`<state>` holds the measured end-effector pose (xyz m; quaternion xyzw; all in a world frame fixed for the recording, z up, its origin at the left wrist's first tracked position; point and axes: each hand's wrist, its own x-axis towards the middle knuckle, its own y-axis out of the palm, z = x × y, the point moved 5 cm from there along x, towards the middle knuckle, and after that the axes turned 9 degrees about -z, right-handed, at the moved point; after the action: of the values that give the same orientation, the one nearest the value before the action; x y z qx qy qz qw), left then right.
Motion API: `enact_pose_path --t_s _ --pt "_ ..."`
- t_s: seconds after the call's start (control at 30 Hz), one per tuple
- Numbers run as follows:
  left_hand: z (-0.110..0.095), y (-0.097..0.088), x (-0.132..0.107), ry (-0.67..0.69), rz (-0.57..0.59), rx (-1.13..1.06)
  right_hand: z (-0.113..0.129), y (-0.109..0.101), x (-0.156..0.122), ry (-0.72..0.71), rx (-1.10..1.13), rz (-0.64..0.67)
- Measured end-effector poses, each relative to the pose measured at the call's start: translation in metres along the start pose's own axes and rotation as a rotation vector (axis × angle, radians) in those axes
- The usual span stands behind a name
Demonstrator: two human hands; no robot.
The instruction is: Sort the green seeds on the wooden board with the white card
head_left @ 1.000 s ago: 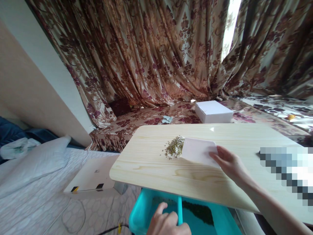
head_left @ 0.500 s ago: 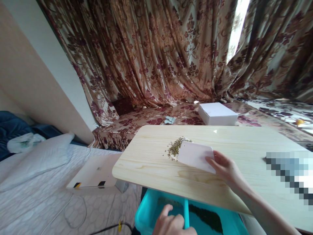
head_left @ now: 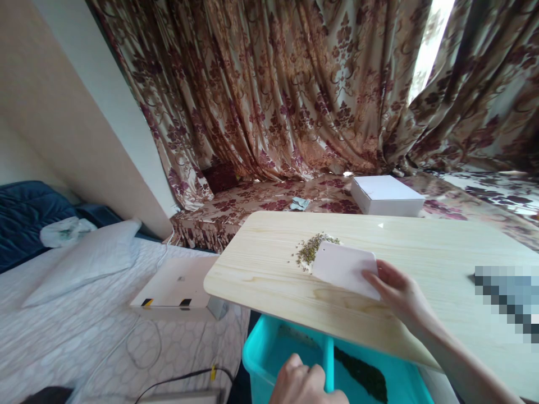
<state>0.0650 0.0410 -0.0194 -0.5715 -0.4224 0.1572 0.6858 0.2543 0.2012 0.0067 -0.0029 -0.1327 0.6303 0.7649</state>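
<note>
Pale, pine-grained wood makes up the bench [head_left: 261, 280], and everything else sorts itself around it. Far to the left of the bench a blue quilt [head_left: 25, 213] lies on a bed. A white plastic bag [head_left: 63, 231] and a white pillow [head_left: 84, 258] lie between the quilt and the bench. Close by the bench's left corner, a flat white case [head_left: 174, 286] with yellow-and-black marks rests on the bed sheet, and a thin cable [head_left: 143, 350] loops in front of it.

Under the bench's near edge sits a turquoise bin [head_left: 269, 359], split by a divider, with dark green grains [head_left: 362, 376] in its right compartment. The left hand [head_left: 305, 384] is at the bin with its fingers folded closed against the near end of the divider.

On the bench, left of its middle, lies a small heap of greenish seeds [head_left: 310, 251]. A white scraper [head_left: 345, 269] touches the heap's right side. The right hand [head_left: 400, 294] pinches the scraper's right edge, fingers closed on it and forearm stretched across the bench top.

Just behind the bench, towards its right, a white box [head_left: 387, 195] sits on flowered cloth, and flowered curtains [head_left: 273, 84] hang beyond it.
</note>
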Motion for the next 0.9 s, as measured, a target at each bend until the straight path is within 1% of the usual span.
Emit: enact_pose_path --t_s 0.13,0.33,0.4,0.53,0.63,0.8,0.9 --pt "-0.001 0.008 0.001 -0.057 0.04 0.063 0.005 0.002 0.001 -0.022 0.015 -0.029" --pt "0.0 0.011 -0.001 -0.05 0.025 0.043 0.011 0.012 0.002 -0.02 0.052 0.039" --pt "0.001 0.012 -0.001 -0.043 0.035 0.049 0.011 0.01 0.002 -0.02 0.05 0.022" --pt "0.0 0.013 0.005 0.006 0.08 0.066 0.008 -0.001 0.001 -0.014 0.029 -0.036" --pt "-0.003 0.013 0.01 0.028 0.111 0.078 0.004 -0.007 -0.001 0.015 0.02 -0.047" --pt "-0.005 0.01 0.014 0.016 0.146 0.087 0.002 -0.003 -0.008 0.059 0.006 -0.013" --pt "-0.003 0.007 0.016 0.0 0.146 0.088 0.003 0.002 -0.011 0.086 0.02 0.026"
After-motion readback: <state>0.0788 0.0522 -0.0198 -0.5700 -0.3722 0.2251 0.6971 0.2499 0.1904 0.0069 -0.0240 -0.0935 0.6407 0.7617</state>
